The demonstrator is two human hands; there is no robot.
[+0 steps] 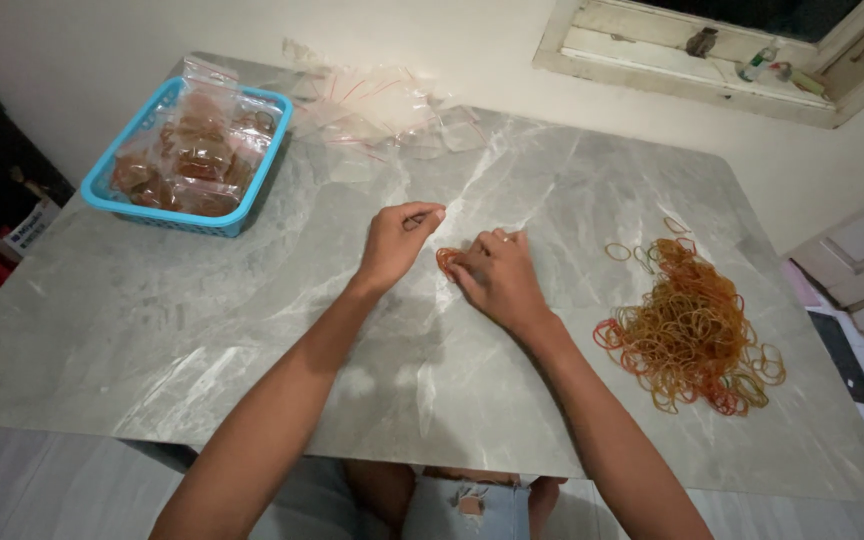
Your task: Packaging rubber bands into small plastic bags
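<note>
My left hand (399, 243) rests on the grey marble table (202, 330), fingers pinched together on a thin rubber band. Just to its right, my right hand (497, 275) lies fingers-down on the table, holding a small bunch of orange rubber bands (446, 262) at its fingertips. The two hands are close together near the table's middle. A large loose pile of orange, red and green rubber bands (690, 330) lies on the table to the right of my right hand, about a hand's width away.
A blue plastic basket (112, 195) with filled clear bags of rubber bands stands at the far left. Empty clear zip bags (382, 105) lie at the back by the wall. A window sill (692, 70) with small items is at top right.
</note>
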